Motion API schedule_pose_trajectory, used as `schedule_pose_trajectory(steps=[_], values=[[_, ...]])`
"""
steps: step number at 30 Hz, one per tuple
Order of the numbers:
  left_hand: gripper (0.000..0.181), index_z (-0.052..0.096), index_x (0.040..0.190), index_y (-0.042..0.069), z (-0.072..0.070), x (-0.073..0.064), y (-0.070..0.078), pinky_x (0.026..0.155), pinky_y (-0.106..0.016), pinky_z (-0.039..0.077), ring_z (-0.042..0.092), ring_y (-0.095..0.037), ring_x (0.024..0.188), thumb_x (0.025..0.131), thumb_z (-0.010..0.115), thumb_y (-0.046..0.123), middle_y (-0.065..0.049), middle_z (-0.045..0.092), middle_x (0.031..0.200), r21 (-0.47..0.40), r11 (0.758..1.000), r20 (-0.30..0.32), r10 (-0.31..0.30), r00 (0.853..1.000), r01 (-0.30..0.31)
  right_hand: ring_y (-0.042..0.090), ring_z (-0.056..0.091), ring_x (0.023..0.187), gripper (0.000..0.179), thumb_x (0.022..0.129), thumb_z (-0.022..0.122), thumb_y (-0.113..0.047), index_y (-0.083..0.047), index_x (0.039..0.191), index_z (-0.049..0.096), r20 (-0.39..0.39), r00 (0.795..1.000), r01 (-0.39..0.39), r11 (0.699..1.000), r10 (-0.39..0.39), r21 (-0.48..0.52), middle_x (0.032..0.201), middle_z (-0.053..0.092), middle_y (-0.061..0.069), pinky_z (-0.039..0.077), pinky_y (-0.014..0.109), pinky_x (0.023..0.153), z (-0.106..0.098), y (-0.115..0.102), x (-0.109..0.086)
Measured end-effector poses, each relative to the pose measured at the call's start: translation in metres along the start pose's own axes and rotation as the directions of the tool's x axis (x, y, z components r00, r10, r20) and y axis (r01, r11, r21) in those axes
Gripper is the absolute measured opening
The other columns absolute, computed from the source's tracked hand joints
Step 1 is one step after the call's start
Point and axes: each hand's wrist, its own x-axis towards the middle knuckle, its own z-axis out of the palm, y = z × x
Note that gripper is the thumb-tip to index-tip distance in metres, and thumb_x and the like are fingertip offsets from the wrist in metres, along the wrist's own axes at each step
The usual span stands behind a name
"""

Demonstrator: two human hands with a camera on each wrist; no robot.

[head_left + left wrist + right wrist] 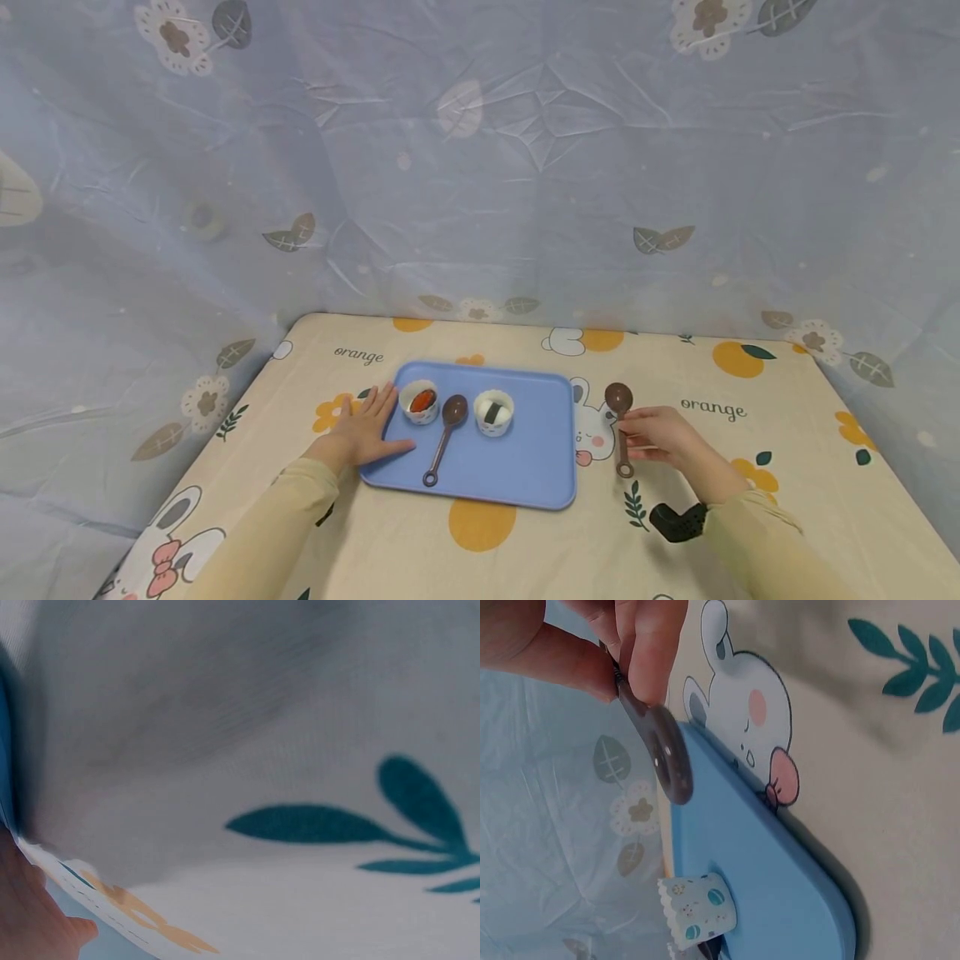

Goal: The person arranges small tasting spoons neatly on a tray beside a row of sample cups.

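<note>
My right hand (660, 435) pinches the handle of a brown spoon (618, 398) just right of the blue tray (540, 450). The spoon's bowl points toward the back, and its ringed handle end (673, 754) shows beneath the fingers in the right wrist view. At the tray's left edge, my left hand (363, 435) rests with fingers spread and the thumb over the rim. On the tray lie a second brown spoon (453, 412), a scalloped cup (418, 413) with an orange-red piece in it, and another cup (493, 425) with a white piece wrapped by a dark band.
A patterned cloth (408, 542) with oranges, flowers and rabbits covers the table. Grey-blue printed sheets (480, 208) hang behind it and at both sides. A black perforated object (677, 522) sits by the right wrist.
</note>
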Motion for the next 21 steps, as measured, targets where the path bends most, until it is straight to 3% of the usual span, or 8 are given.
schedule_pose_trajectory(steps=[9,21], values=[[0.107,0.009,0.149,0.002,-0.006,-0.003,0.003,0.11,-0.066,-0.002,0.006,-0.039,0.145,0.079,0.046,0.073,-0.016,0.006,0.158,0.002,1.0,0.024,0.004,1.0,-0.004,0.011,0.058,0.072,0.034,0.092,0.054,-0.01,0.009,0.12,0.051,0.004,1.0,-0.001,1.0,0.001,0.022,0.082,0.06,0.004,0.056,0.024,0.066,0.014,-0.007,0.002],[0.105,0.009,0.149,0.003,0.001,0.001,-0.001,0.109,-0.066,-0.002,0.006,-0.039,0.145,0.079,0.047,0.071,-0.015,0.005,0.158,0.008,1.0,0.002,0.002,1.0,-0.002,0.009,0.057,0.067,0.033,0.091,0.055,-0.008,0.01,0.118,0.053,0.022,0.999,0.033,0.999,-0.034,0.035,0.076,0.06,0.002,0.055,0.024,0.065,0.037,-0.017,0.004]])
